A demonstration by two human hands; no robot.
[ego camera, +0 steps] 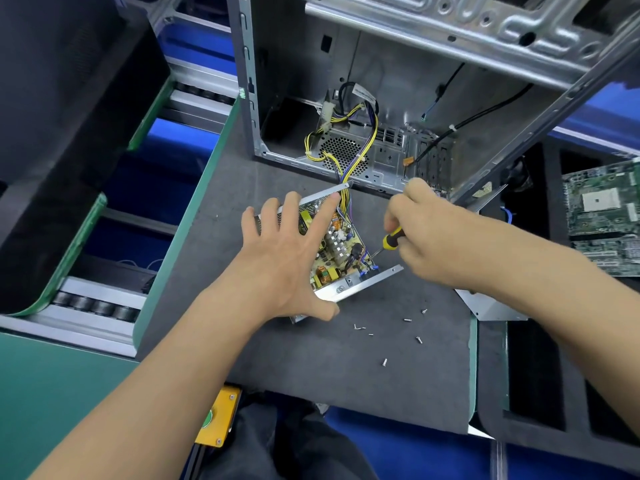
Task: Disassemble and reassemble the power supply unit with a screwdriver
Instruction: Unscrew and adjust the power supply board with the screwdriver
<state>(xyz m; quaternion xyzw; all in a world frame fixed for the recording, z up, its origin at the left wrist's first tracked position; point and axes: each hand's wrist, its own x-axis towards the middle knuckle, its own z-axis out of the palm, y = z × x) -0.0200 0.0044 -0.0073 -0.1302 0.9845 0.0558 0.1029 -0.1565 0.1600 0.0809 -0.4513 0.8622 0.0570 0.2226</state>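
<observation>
The opened power supply unit (341,251) lies on the grey mat, its circuit board with coils and capacitors exposed inside a metal tray. My left hand (287,258) lies spread over its left side, fingers straight, thumb at the tray's near edge. My right hand (426,233) grips a yellow-and-black screwdriver (389,241); its tip touches the board's right corner. Yellow and black cables (346,161) run from the unit into the computer case. The unit's metal cover (491,306) lies to the right, partly hidden under my right forearm.
An open computer case (398,98) stands just behind the unit. Several loose screws (408,320) lie on the mat (277,358) in front. Circuit boards (602,202) sit in a black foam tray at the right. Roller conveyor rails (100,303) run along the left.
</observation>
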